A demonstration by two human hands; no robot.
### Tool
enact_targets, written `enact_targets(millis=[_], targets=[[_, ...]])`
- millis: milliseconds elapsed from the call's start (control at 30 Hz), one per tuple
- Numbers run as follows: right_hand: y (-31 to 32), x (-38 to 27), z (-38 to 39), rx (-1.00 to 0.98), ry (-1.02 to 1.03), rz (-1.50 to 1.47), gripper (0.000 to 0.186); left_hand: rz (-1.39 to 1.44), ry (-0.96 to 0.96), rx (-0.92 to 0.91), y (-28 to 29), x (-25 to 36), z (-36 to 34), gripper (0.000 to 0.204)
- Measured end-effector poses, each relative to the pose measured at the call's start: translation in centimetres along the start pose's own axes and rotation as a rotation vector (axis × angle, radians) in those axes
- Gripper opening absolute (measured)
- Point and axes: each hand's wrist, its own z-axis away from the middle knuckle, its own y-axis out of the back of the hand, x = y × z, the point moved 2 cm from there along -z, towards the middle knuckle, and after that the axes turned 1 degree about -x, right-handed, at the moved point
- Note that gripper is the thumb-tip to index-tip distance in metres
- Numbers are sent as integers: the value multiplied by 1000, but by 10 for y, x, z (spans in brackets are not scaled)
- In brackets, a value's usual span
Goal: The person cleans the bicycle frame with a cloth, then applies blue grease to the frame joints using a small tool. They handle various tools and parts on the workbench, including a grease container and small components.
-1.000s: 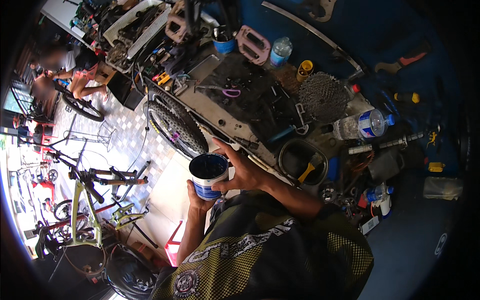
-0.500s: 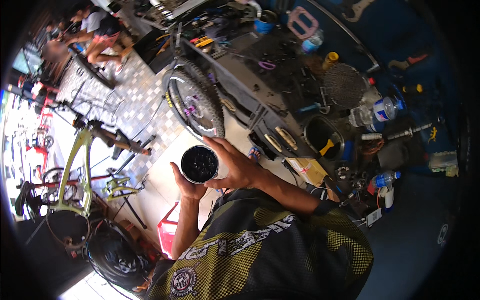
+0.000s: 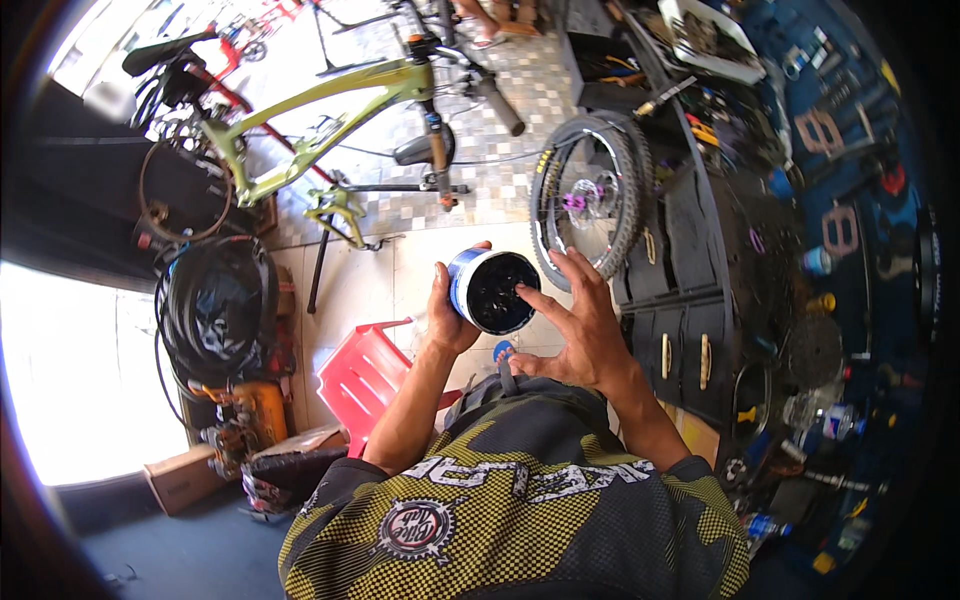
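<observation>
Head view: the left hand [image 3: 447, 312] wraps its grip around a blue tub [image 3: 492, 290] of dark contents, possibly grease. The right hand [image 3: 585, 335] hovers beside it, fingers [image 3: 545, 300] spread, one fingertip at the rim. A bicycle wheel [image 3: 590, 200] stands just behind.

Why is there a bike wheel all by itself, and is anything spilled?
The loose wheel leans against the dark cabinet, off any bike. The green bike frame has no front wheel on that shows. Nothing looks spilled: the left hand holds the blue tub, and the right hand reaches its fingers into it.

Sunlit tiled floor [image 3: 420, 270]; cluttered blue workbench [image 3: 860, 330]
</observation>
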Motion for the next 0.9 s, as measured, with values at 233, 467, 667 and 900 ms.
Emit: enact_targets(millis=[233,467,667,900], targets=[[-48,-34,-57,-111,171,7,83,69,-161,202,27,47,33,77],[-92,-46,-132,-153,350,99,93,84,-213,392,56,93,51,80],[-133,-43,-207,-241,441,181,98,53,-282,475,93,140,26,73],[-182,-42,-304,-313,462,178,100,63,-275,548,130,212,-16,69]])
